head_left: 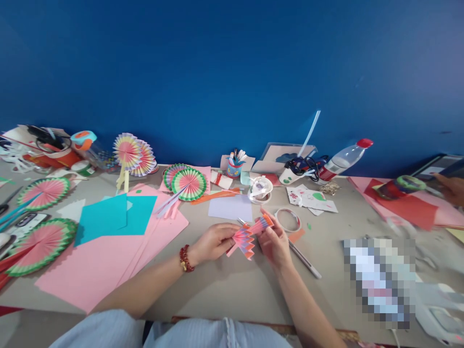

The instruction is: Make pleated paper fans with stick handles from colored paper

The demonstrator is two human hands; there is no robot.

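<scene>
A pleated paper fan (243, 240) in pink, orange and purple is held up over the table, partly spread. My left hand (216, 241) pinches its left side, with a red bead bracelet on the wrist. My right hand (272, 241) grips the fan's other end, where the folds lie closer together. Just beyond the right hand lies a roll of tape (288, 220). A silver pen-like tool (305, 260) rests on the table beside the right wrist. Behind the left hand is a pale lilac sheet of paper (230, 208).
Pink sheets (97, 263) and teal paper (139, 217) cover the left side, near finished round fans (189, 184). Along the wall stand a pen cup (234, 168), a white cup (290, 175) and a leaning bottle (342, 162). Another person's hand (451, 188) shows at the far right.
</scene>
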